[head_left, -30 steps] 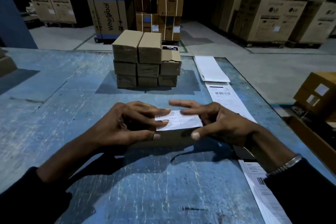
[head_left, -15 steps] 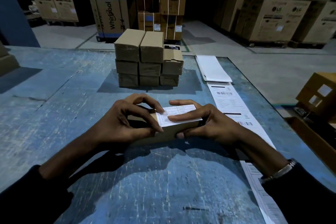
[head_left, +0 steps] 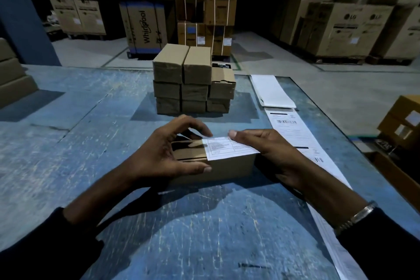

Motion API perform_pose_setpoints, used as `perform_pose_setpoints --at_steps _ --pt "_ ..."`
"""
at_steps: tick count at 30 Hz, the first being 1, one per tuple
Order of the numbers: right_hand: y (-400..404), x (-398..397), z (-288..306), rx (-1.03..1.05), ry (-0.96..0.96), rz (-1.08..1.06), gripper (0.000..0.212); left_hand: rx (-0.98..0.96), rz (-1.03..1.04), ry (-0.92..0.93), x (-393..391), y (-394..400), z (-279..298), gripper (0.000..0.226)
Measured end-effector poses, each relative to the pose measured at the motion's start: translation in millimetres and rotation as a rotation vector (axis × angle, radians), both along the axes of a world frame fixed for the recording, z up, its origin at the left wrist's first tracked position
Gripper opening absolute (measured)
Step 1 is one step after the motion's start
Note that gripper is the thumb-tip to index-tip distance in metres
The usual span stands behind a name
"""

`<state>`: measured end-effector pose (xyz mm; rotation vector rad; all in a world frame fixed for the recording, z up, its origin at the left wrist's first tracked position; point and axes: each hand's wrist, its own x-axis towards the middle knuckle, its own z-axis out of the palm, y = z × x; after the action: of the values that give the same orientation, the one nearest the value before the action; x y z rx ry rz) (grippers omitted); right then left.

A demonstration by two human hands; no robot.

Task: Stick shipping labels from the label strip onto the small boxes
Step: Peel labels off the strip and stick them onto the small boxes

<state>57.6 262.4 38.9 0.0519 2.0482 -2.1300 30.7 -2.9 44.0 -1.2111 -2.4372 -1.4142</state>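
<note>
Box (head_left: 218, 169) mid-table, left hand (head_left: 163, 154) gripping its left end; right hand (head_left: 268, 150) fingers flat, pressing label (head_left: 227, 148); strip (head_left: 293, 134) along right edge.

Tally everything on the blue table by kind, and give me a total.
Small boxes in the stack, counted by the fronts that show: 8
Small box being labelled: 1
Stuck label: 1
Label strip: 1
White sheet: 1
Total: 12

Brown small box (head_left: 218, 168) flat on table, white label (head_left: 229, 148) on top (right half)
</note>
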Motion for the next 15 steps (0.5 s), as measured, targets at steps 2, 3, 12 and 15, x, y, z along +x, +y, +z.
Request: perform_pose_setpoints --at_steps 2,3,12,15 --pt "-3 1 0 -0.001 0.005 0.028 0.029 -0.024 0.013 0.032 0 -1 1 0.059" --pt "-2 2 1 0.010 0.018 0.043 0.028 -0.034 0.007 0.062 -1 0 1 0.056" --pt "4 4 1 0.064 0.077 0.112 0.034 -0.005 0.007 0.036 3 4 0 0.038" --pt "5 6 3 0.114 0.121 0.133 0.035 0.119 0.081 -0.029 6 14 -4 0.026"
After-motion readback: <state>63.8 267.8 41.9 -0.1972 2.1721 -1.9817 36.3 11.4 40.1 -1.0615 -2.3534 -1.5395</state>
